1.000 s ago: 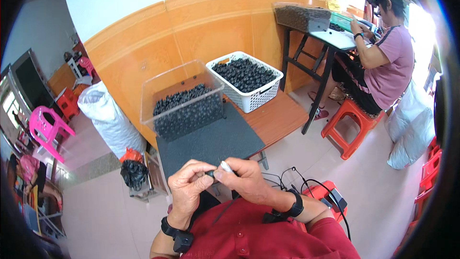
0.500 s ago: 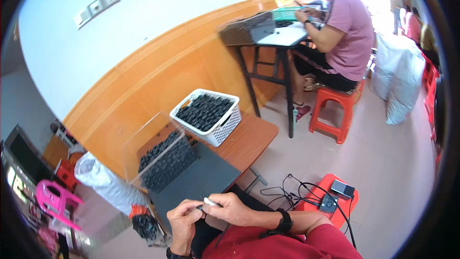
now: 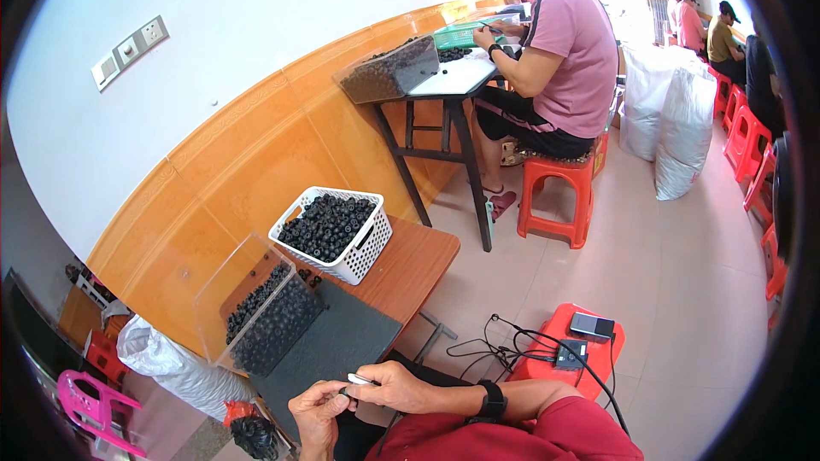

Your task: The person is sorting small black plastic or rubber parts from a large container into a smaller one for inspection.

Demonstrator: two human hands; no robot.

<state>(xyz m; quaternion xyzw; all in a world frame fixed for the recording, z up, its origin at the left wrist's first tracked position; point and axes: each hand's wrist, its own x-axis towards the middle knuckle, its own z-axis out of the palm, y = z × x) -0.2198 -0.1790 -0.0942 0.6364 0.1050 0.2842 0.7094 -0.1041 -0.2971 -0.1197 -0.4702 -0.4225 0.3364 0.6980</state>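
My left hand (image 3: 319,410) is closed in a pinch on a small dark piece (image 3: 345,392), mostly hidden by the fingers. Close against it, my right hand (image 3: 395,387) grips a small tool with a white end (image 3: 360,379); its working tip is hard to make out. Both hands meet above my lap, at the near edge of a dark mat (image 3: 354,322). On the mat stands a clear plastic bin (image 3: 282,337) of small black round parts. Behind it, a white perforated basket (image 3: 372,245) is heaped with similar black parts.
The mat lies on a brown wooden table (image 3: 418,260) against the wall. To the right, a red stool (image 3: 559,330) carries small devices and black cables (image 3: 504,343). Farther off, a person (image 3: 568,60) sits working at another table. White sacks (image 3: 683,132) stand beyond.
My view has turned a little to the right, so the surroundings sit farther left in the picture. Both hands stay together in nearly the same pose, still holding the piece and the tool.
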